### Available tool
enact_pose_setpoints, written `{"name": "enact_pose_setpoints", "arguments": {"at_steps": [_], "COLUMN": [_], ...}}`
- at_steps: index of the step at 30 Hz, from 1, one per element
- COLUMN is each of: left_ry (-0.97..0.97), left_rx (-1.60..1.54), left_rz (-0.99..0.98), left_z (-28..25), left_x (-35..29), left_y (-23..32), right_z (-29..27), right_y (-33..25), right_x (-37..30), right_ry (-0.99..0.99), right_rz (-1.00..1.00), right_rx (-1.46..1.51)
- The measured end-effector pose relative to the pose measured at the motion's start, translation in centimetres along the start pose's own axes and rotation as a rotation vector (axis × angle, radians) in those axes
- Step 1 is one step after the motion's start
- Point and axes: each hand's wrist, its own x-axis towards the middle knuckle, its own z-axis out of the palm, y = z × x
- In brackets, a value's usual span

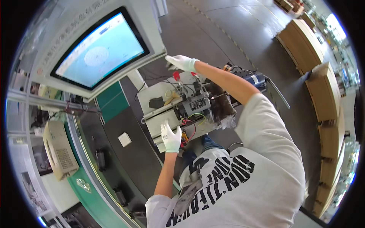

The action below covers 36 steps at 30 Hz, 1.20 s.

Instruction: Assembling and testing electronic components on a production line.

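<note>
My left hand (pixel 171 138), in a white glove, lies with fingers apart at the near edge of a pale metal plate (pixel 159 123) on a small bench machine. Beside it are red, yellow and black wires (pixel 193 127). A grey motor housing (pixel 197 104) with a dark label sits mid-machine, and two red knobs (pixel 176 75) rise behind it. My right hand (pixel 182 63), gloved too, reaches over the machine's far side with its fingers stretched toward the lower right corner of a large screen panel (pixel 100 49). Whether it touches the panel I cannot tell.
A dark belt (pixel 125 159) on the left carries a small white square piece (pixel 124 139). Beyond it are a green surface (pixel 89 197) and a cream equipment case (pixel 59 150). A metal bar (pixel 278 93) sticks out right of the machine. Cardboard boxes (pixel 302 43) line the right side.
</note>
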Motion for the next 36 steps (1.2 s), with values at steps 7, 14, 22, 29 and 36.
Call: {"name": "enact_pose_setpoints", "arguments": {"at_steps": [7,14,22,29,36], "left_ry": [-0.109,-0.063,-0.105,-0.038,-0.092], "left_rx": [-0.236,-0.302,-0.240,-0.269,-0.281], "left_rz": [0.073,0.121,0.047,-0.078,-0.195], "left_z": [6.9,5.5,-4.6,-7.6,-6.6], "left_x": [-6.1,-7.2,-11.8,-15.5,-17.4], "left_y": [3.8,-1.3,-7.7,-10.8,-13.0], "right_z": [4.0,5.9,22.3,37.7,37.5], "right_y": [-1.7,-9.6,-0.5,-1.1,-0.9], "right_x": [1.5,-10.6,-24.2,-24.5,-23.9], "right_ry": [-0.098,0.127,-0.285,-0.328,-0.317], "right_rz": [0.373,-0.607,0.293,0.322,0.203], "right_rx": [-0.239,-0.472,-0.171,0.650,0.328]}}
